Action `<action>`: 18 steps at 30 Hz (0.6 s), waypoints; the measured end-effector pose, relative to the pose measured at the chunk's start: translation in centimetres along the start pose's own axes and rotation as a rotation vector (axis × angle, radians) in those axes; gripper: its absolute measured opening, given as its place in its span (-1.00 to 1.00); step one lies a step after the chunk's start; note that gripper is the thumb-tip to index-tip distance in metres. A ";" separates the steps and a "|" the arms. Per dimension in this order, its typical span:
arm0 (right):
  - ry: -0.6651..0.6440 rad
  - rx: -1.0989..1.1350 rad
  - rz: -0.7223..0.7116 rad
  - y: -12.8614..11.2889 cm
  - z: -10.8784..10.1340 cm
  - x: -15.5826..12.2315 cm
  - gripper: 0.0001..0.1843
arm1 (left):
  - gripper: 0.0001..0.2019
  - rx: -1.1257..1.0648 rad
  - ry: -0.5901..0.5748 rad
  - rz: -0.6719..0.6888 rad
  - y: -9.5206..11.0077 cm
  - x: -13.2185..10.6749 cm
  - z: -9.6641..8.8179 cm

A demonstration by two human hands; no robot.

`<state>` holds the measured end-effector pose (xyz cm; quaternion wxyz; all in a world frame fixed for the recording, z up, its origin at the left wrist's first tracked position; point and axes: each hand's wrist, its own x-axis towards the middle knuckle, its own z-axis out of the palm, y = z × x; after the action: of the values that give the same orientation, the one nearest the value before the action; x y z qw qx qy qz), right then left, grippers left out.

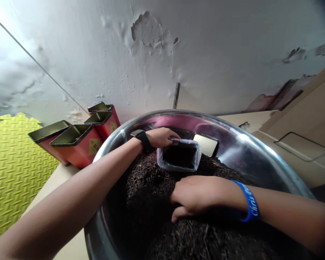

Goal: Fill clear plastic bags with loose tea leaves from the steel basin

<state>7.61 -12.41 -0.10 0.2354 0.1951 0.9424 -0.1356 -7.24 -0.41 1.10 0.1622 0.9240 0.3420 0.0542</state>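
The left hand [162, 137] reaches across the basin [241, 148] and pinches the far rim of an open tin [178, 167], fingers pressed together over the edge of its clear plastic liner. A black watch [142, 136] sits on that wrist. The tin stands sunk in the heap of dark tea [151, 180], just below and to the right of the left hand's fingers, its mouth open and dark inside.

The right hand [195, 196] lies palm down on the tea, nearer than the tin and just apart from it. Its fingers are curled together into the leaves and the thumb is tucked beneath; I cannot tell whether it holds any leaves. A blue wristband [250, 206] circles its wrist.

Just right of the left hand, past the tin, a flat lid [206, 144] leans on the basin wall. Well left of that hand, outside the basin, open red tins [78, 144] stand on the surface [59, 177], with a yellow mat [13, 162] beyond them.
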 end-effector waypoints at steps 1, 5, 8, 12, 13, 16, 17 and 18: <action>0.038 -0.006 -0.029 0.0 -0.1 0.0 -0.53 | -0.64 0.000 0.000 -0.003 0.0 0.0 0.0; 0.254 -0.025 -0.023 0.4 -0.2 0.3 -0.60 | -0.63 0.007 -0.004 -0.008 0.1 0.0 0.1; 0.434 -0.091 0.162 1.5 0.0 1.2 -0.60 | -0.63 0.009 -0.002 0.012 0.0 0.0 0.1; 0.574 -0.191 0.425 3.8 0.8 2.2 -0.59 | -0.64 0.010 -0.008 0.023 0.0 -0.1 0.1; 0.584 -0.200 0.464 4.4 1.0 2.4 -0.60 | -0.64 0.010 -0.015 0.022 0.0 -0.1 0.1; 0.603 -0.223 0.515 5.6 1.4 2.5 -0.69 | -0.64 0.016 -0.029 0.019 0.5 -0.2 0.0; 0.614 -0.238 0.515 5.7 1.5 2.4 -0.72 | -0.64 0.018 -0.031 0.023 0.6 -0.2 0.0; 0.626 -0.258 0.511 5.6 1.5 2.4 -0.75 | -0.64 0.020 -0.031 0.026 0.7 -0.2 0.0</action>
<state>8.70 -7.21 -3.44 -0.0137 0.4231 0.8991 0.1118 -6.94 -1.06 1.37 0.1578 0.9306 0.3279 0.0386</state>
